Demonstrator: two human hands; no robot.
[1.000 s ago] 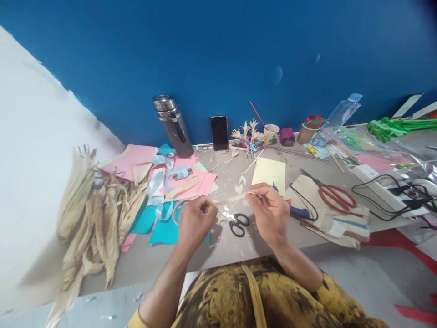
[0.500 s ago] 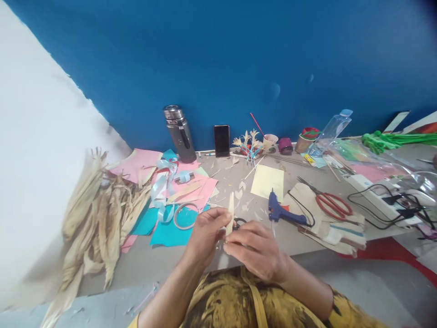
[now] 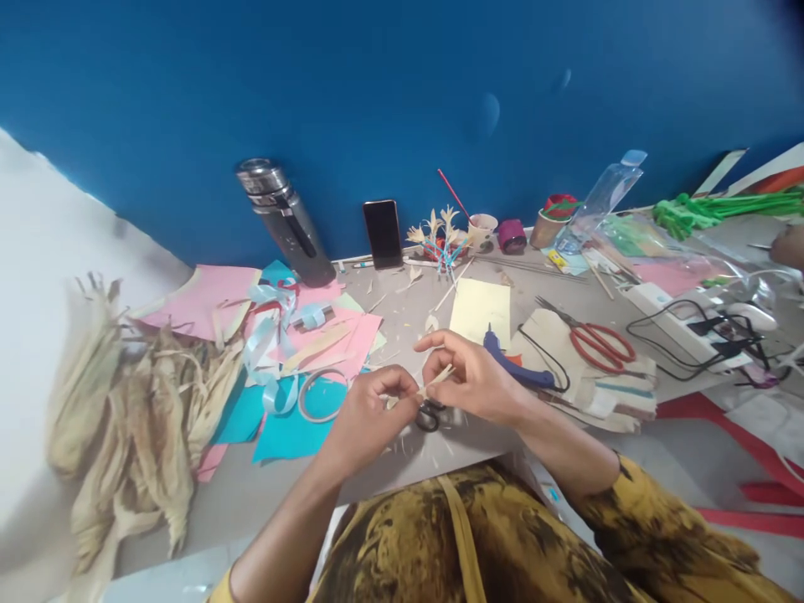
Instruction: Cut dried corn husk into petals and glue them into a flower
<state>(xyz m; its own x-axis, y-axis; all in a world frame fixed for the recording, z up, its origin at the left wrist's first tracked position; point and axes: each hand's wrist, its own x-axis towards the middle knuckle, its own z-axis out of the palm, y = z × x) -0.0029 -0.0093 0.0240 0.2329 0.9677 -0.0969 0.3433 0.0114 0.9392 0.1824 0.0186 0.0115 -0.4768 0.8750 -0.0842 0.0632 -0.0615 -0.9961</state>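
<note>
A small pale strip of corn husk is held between my two hands, above the front part of the table. My left hand pinches its lower left end with thumb and forefinger. On the other end, the thumb and a bent finger of my right hand are closed, while the forefinger sticks out to the left. Beneath the hands lie small scissors with black handles, partly hidden. Just beyond my right hand is a blue hot glue gun, its front partly covered.
Dried corn husks, coloured paper and blue ribbon lie left. A flask, a phone and husk flowers stand along the wall. Red-handled scissors and a power strip are right. Another person's hand shows far right.
The husk strip has gone from upright to slanting right. My right hand has risen and its forefinger has extended. The view has shifted, and another person's hand has come in at the right.
</note>
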